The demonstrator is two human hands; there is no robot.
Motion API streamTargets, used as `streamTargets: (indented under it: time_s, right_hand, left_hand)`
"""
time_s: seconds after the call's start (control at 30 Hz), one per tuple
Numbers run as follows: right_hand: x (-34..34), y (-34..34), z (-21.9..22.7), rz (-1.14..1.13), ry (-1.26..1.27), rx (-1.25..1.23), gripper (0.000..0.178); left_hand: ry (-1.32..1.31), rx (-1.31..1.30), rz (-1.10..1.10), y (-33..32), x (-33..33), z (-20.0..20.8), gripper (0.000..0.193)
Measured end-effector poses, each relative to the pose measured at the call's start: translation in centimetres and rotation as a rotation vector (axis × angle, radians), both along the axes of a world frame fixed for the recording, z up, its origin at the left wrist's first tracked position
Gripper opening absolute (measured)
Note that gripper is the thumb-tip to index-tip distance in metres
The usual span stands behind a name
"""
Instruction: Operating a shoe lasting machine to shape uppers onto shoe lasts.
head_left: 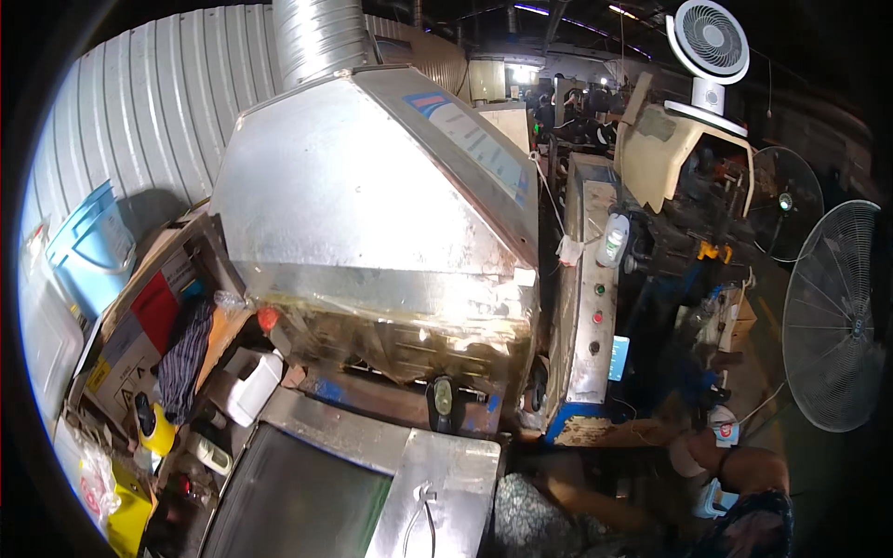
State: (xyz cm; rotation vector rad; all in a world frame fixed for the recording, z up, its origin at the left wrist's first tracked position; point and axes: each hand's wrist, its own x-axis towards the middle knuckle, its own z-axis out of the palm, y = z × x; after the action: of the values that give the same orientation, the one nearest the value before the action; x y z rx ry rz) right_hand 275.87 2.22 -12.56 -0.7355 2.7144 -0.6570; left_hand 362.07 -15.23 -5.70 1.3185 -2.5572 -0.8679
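At the lower right, my right hand [704, 453] reaches out from a bent arm with a dark patterned sleeve. A pale rounded shape [686, 456] lies at its fingers; blur and shadow hide whether they grip it. Left of it, grey patterned cloth [530, 516], seemingly my left sleeve, leads to a smeared forearm [591, 504]. My left hand's fingers are lost in the dark. Pliers [425, 493] with dark handles rest on the metal plate [456, 456] beside a dark conveyor belt [288, 498]. A dark shoe-like piece [443, 402] stands at the hooded machine's mouth.
A large metal hood [353, 186] with a clear plastic curtain [372, 339] rises ahead. Right of it stands a control panel [595, 316] with buttons and a white bottle [612, 240]. Fans [837, 321] stand at the right. A white jug [251, 386] and yellow bottle [158, 435] sit left.
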Motion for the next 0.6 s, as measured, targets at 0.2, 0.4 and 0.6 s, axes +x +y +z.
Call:
streamTargets:
  time_s: [0.2,0.4,0.6]
  right_hand:
    - [0.5,12.4,0.3,0.156,0.135,0.016,0.039]
    - [-3.7,7.6,2.6,0.339,0.377,0.026,0.035]
    - [12.1,-18.4,-0.3,0.445,0.536,-0.031,0.032]
  left_hand:
    - [-0.221,-0.034,-0.173,-0.6,0.4,2.1,0.065]
    - [-0.229,0.009,-0.132,1.4,1.3,0.5,0.065]
    - [-0.294,-0.124,-0.027,1.2,2.5,-2.1,0.052]
